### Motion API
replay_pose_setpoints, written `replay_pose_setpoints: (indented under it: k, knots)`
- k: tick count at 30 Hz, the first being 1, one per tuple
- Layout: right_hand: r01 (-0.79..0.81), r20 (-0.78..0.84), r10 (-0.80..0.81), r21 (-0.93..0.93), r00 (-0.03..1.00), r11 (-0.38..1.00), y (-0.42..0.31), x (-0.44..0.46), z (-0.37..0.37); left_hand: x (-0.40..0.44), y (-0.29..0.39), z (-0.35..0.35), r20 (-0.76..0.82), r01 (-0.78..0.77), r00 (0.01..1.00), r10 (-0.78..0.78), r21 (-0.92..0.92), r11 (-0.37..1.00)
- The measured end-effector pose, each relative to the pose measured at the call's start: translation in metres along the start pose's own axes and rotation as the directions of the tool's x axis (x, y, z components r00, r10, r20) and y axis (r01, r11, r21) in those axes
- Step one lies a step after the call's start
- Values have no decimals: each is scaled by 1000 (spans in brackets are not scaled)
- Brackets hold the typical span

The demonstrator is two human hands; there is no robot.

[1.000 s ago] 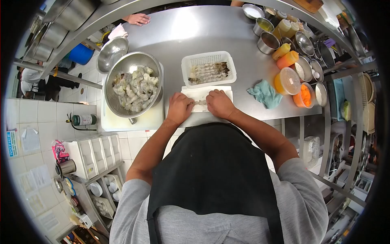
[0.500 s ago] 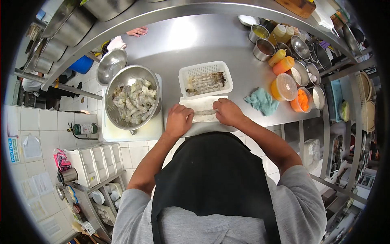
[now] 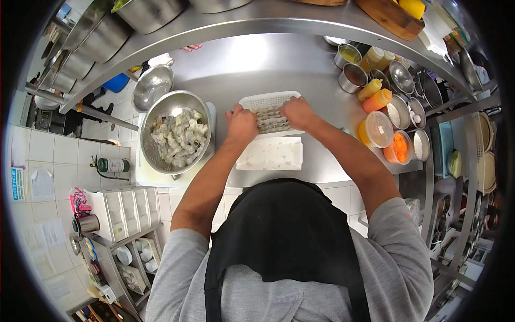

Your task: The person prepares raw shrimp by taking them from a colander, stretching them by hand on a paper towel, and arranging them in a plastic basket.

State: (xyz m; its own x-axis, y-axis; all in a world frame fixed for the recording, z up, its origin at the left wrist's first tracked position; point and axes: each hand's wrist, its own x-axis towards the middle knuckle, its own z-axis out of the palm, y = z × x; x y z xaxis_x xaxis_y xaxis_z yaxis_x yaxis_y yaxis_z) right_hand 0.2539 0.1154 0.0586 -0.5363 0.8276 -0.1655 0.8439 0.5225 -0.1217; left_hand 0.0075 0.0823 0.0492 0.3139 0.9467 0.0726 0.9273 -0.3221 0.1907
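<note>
Hazards of Close Two-Sided Handling

From where I stand, the bare left hand [image 3: 242, 125] and bare right hand [image 3: 296, 114] flank a row of grey, translucent shrimp [image 3: 273, 125] in a white, perforated, rectangular plastic basket [image 3: 269, 101] on the grey steel worktop [image 3: 225, 70]. Both curl their fingers inward; whether either pinches a shrimp, I cannot tell. If so, uneven release could leave it crooked across its neighbours. A knuckle catching the rim could shift the basket; pushed nearward, this could nudge the shallow white rectangular tray [image 3: 269, 153] towards the worktop's edge.
</note>
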Motion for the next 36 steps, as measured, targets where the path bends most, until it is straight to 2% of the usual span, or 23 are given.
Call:
replay_pose_setpoints:
  k: [2, 4, 8, 10, 11, 13, 16, 17, 19, 20, 22, 25, 27, 28, 30, 31, 33, 34, 36]
  knots:
    - [13, 33, -12, -3, 999, 1000, 3, -1, 1, 2, -2, 3, 11, -11, 1000, 11, -1, 1000]
    - [31, 76, -30, -10, 997, 999, 5, 0, 0, 5, -1, 0, 86, -30, 996, 23, 77, 997]
    - [93, 18, -92, -82, 996, 992, 9, 0, 11, 10, 0, 8, 178, -84, 983, 45, 216, 973]
    - [112, 3, -112, -101, 994, 989, 9, 2, 12, 5, -1, 13, 128, -80, 990, 55, 200, 976]
    - [101, -54, -106, -86, 993, 991, 10, 4, 12, 1, -1, 16, 104, -81, 993, 61, 191, 978]
    - [82, -162, -89, -51, 983, 995, 9, 8, 7, -11, 3, 0, -59, -10, 998, 10, 13, 1000]
    - [-52, -98, 91, 346, 991, 937, 7, 9, -18, -34, 7, -44, -226, 4, 972, -59, -235, 972]
    - [-18, -80, 45, 316, 996, 949, 8, 11, -9, -41, 8, -66, -270, -8, 960, -79, -309, 951]
    - [58, -43, -49, 252, 998, 966, 14, 16, 14, -56, 16, -122, -240, 20, 952, -188, -566, 824]
    - [27, 47, -40, 240, 998, 970, 11, 14, 11, -64, 17, -148, -212, 35, 947, -240, -677, 735]
    - [-19, 224, -27, 202, 974, 979, -1, 12, -5, -73, 1, -185, -389, -27, 870, -301, -650, 760]
    - [-90, -55, 110, 283, 992, 955, -14, 16, -16, -87, -38, -237, -432, -87, 790, -436, -782, 617]
    - [-3, -85, 23, 228, 996, 974, -17, 23, 1, -94, -59, -264, -473, -155, 719, -509, -823, 546]
    - [43, -103, -23, 202, 994, 978, -18, 25, 10, -99, -69, -272, -462, -121, 708, -535, -825, 552]
    - [37, 143, -54, 121, 988, 992, -26, 18, 14, -109, -88, -286, -440, -50, 679, -588, -826, 561]
    - [23, 66, -35, 174, 997, 984, -29, 13, 10, -112, -101, -285, -491, -57, 666, -562, -785, 617]
    - [-5, -119, 41, 286, 992, 958, -34, 0, -15, -119, -118, -288, -491, -53, 677, -549, -776, 629]
    - [-17, -221, 100, 349, 970, 937, -36, -7, -26, -122, -128, -287, -477, -7, 689, -547, -758, 652]
    - [-27, -265, 203, 547, 943, 837, -34, -23, -45, -125, -146, -279, -393, 203, 737, -550, -647, 735]
